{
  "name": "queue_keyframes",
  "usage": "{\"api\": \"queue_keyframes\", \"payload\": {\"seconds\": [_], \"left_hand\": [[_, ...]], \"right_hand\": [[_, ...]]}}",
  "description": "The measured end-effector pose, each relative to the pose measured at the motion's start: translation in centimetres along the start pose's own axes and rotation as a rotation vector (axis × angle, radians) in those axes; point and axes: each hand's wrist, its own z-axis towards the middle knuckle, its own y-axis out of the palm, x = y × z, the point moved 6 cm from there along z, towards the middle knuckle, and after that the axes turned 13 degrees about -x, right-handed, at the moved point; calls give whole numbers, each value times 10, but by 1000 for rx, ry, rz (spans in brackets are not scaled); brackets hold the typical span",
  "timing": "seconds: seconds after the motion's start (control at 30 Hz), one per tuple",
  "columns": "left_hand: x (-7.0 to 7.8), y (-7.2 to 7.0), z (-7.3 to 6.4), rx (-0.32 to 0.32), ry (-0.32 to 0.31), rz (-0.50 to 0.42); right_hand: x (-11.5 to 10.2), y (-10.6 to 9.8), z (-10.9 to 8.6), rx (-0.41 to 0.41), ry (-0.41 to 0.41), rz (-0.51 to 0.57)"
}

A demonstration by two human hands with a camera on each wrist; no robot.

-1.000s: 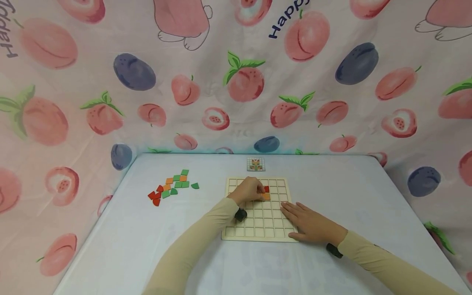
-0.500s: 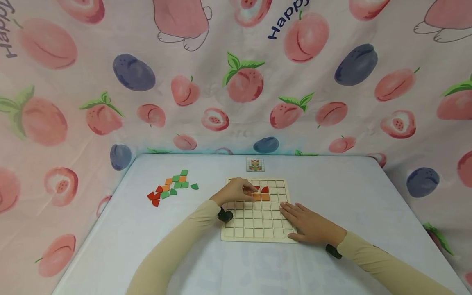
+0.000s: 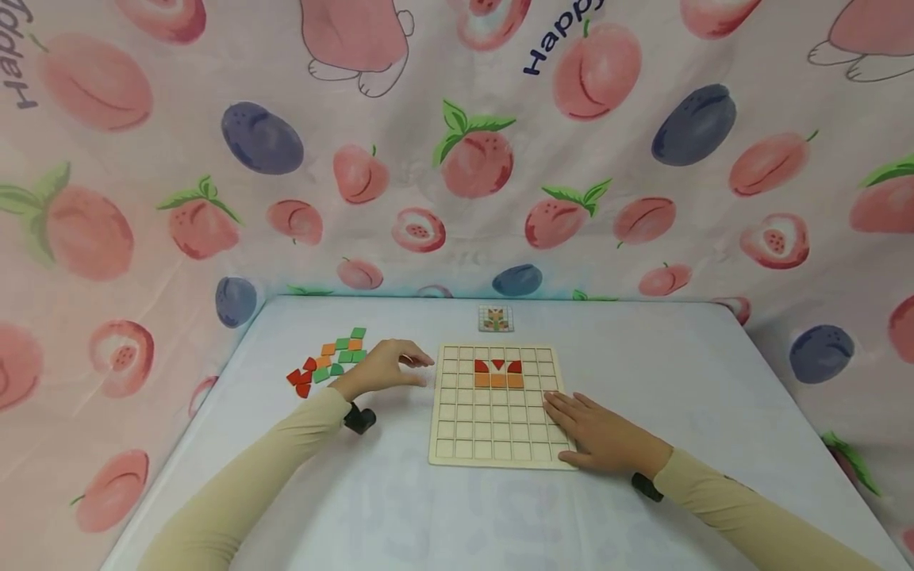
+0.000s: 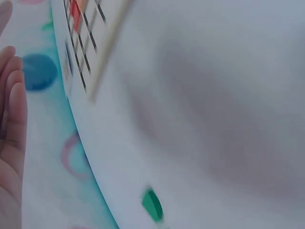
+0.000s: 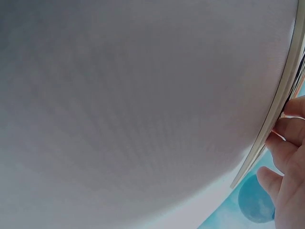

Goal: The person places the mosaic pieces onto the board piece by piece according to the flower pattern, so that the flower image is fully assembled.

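Observation:
My left hand (image 3: 385,366) is in the air between the loose tiles and the wooden grid board (image 3: 500,432), thumb and fingers apart with nothing between them. In the left wrist view its fingers (image 4: 18,109) show at the left edge, and a green curved tile (image 4: 153,205) lies on the table below. On the board, two red curved tiles (image 3: 514,367) flank a red triangle tile (image 3: 497,365), above a row of orange square tiles (image 3: 498,381). My right hand (image 3: 607,432) rests flat on the board's right edge, fingertips over it; the right wrist view shows them at the board's side (image 5: 271,119).
Loose tiles lie at the left: green squares (image 3: 359,333), orange squares (image 3: 328,350) and red pieces (image 3: 294,377), some partly behind the left hand. A small pattern card (image 3: 496,318) lies beyond the board. A fruit-print cloth (image 3: 471,230) hangs behind the white table.
My left hand has let go of the tiles on the board and moved left off it, toward the loose tiles, uncovering the red and orange rows. The right hand has stayed put.

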Motion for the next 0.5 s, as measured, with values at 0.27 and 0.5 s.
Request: {"api": "queue_keyframes", "payload": {"seconds": [0.27, 0.5], "left_hand": [[-33, -33, -38, 53, -86, -19], [-74, -52, -59, 107, -233, -11]], "right_hand": [[0, -2, 0, -22, 16, 40], [-1, -2, 0, 27, -8, -9]]}}
